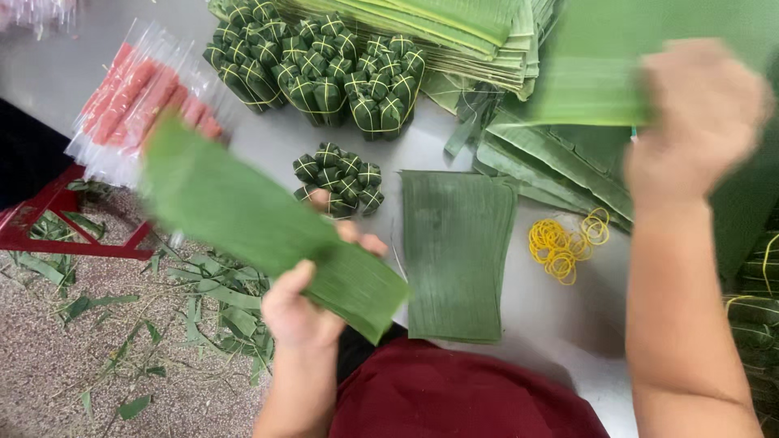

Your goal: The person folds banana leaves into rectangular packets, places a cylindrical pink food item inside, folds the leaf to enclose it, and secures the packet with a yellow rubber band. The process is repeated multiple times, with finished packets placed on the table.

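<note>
My left hand (304, 304) grips a long cut banana leaf strip (243, 215) by its near end, and the strip slants up to the left over the table edge. My right hand (702, 113), blurred, is raised at the upper right and holds a wide green leaf piece (600, 65). Between the hands, a stack of trimmed leaf sheets (456, 251) lies flat on the grey table (584, 324). A small pile of leaf-wrapped bundles tied with yellow bands (341, 178) sits just beyond my left hand.
A bigger heap of tied bundles (316, 69) and stacks of folded leaves (487, 36) fill the back. Yellow rubber bands (560, 243) lie to the right of the sheets. Clear packs of pink sausage (138, 101) rest at the left. Leaf scraps litter the floor (97, 357).
</note>
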